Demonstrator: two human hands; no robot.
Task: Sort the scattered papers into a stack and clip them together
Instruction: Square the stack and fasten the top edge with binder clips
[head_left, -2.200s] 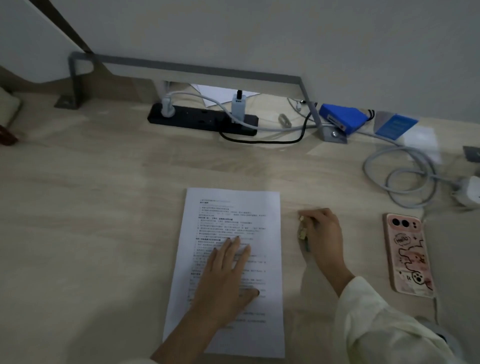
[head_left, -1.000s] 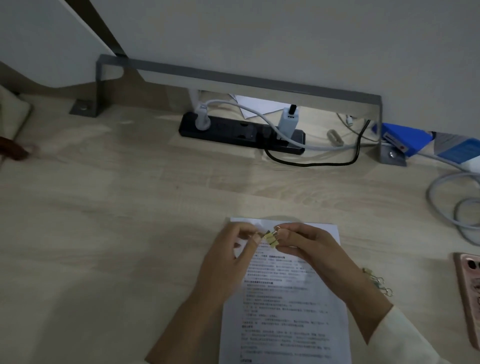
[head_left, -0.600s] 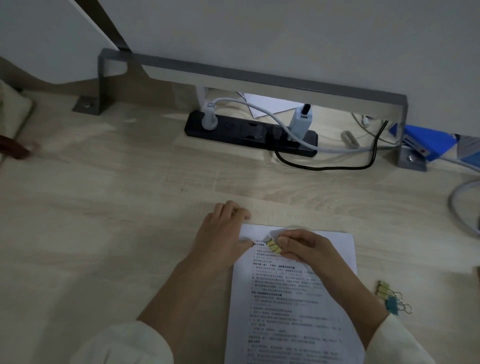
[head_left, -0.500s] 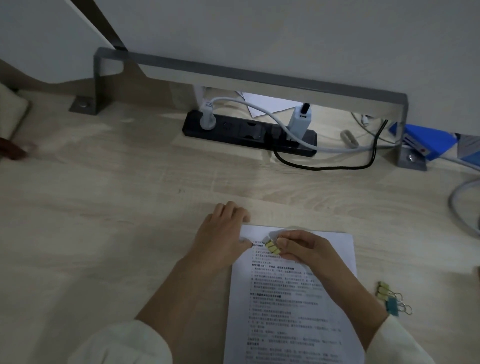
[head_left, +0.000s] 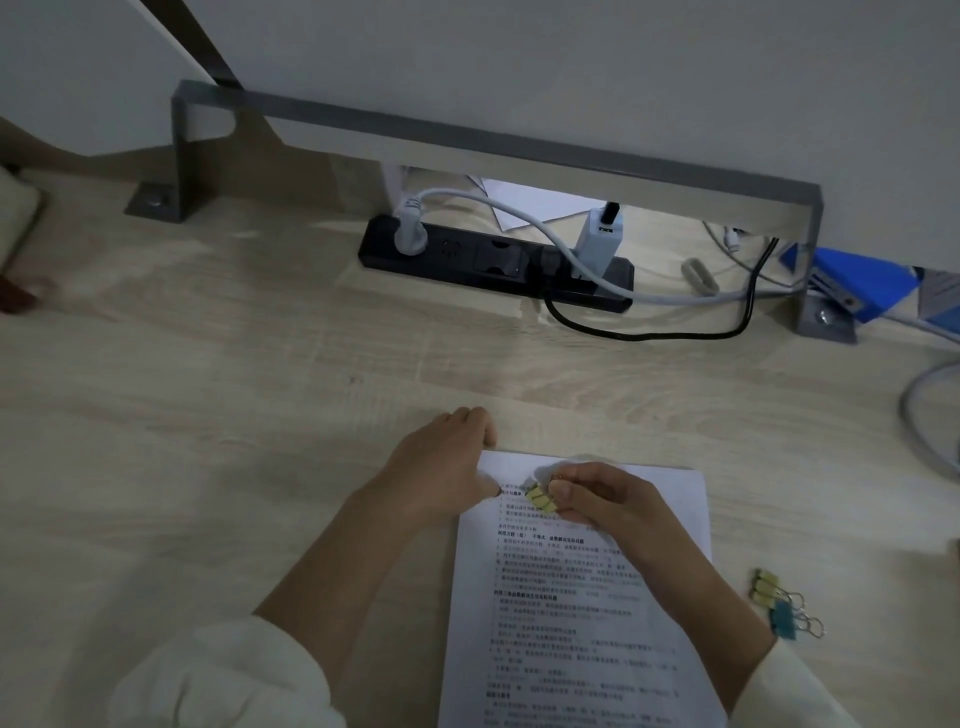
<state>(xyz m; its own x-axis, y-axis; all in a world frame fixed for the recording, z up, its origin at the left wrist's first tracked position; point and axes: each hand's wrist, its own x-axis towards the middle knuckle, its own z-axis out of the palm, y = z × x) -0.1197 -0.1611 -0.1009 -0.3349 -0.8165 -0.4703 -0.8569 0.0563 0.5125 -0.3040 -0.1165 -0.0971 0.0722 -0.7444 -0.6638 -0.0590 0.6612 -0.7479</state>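
A stack of printed papers (head_left: 582, 597) lies flat on the pale wooden surface (head_left: 260, 415) in the lower middle of the frame, its top edge pointing toward the wall. The right hand (head_left: 605, 496) rests over the upper part of the top sheet. Its grip is closed, with thumb and fingertips pinching the wire handles of a small yellow binder clip (head_left: 540, 500). The clip sits above the sheet near the stack's upper left corner, with its mouth turned toward that corner. Whether it touches the paper cannot be told.

The left hand (head_left: 441, 467) sits at that same corner, just left of the clip. Its fingers are curled against the surface beyond the paper's edge and its thumb tip lies on the sheet. Whether this grip has hold of the papers or only steadies them cannot be told. Both forearms come up from the bottom of the frame in cream sleeves (head_left: 223, 675).

At lower right, just beside the stack, lies a small cluster of spare binder clips (head_left: 779, 605), yellow ones and a blue one. In the upper middle, a black power strip (head_left: 493, 262) lies under a grey metal bracket (head_left: 467, 132) against the wall, with a white charger (head_left: 597, 244) and grey and black cables plugged in. A blue box (head_left: 857, 283) sits at the upper right edge.
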